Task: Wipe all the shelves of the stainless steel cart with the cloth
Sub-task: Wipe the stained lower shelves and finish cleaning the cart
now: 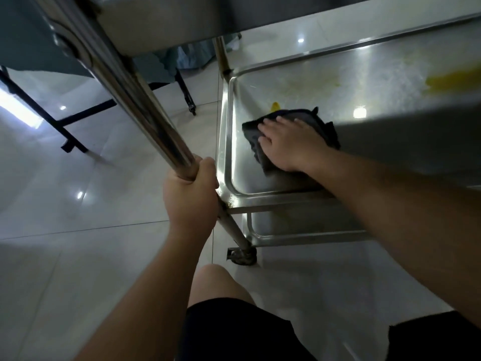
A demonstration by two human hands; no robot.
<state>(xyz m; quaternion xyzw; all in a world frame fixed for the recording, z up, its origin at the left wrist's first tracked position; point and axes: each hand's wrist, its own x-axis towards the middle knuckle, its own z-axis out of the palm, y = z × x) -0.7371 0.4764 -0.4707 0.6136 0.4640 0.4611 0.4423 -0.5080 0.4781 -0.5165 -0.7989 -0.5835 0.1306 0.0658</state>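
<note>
Looking down at pale, glossy floor tiles (78,199) filling most of the view, with light spots reflecting off them. Standing over the tiles, a stainless steel cart (234,204) taking up the right half, its upper shelf (161,19) looming across the top edge, close to the camera. Running slantwise from upper left down toward the centre, the cart's near upright post (135,100), ending at a dark caster wheel (243,256) touching the floor. Lying open below the top tier, the middle shelf (325,82), a shallow tray with a raised rim, bearing yellowish smears and a brighter yellow patch (453,80) toward the right. Showing only as a sliver under it, the bottom shelf (299,225). Standing well apart at the left, a black metal frame (65,123) under a grey-blue draped surface (39,43). Kneeling or crouching at the bottom edge, a bare knee (210,285) and black shorts (234,332). Reaching in over the tray rim, the right hand (286,142), fingers straight and spread, pressing flat on a dark grey cloth (307,118) lying crumpled on the middle shelf near its near-left corner, just beside a small yellow spot (274,106). Clenching round the upright post just above the middle shelf's corner, the left hand (191,188), fingers and thumb wrapping it fully.
</note>
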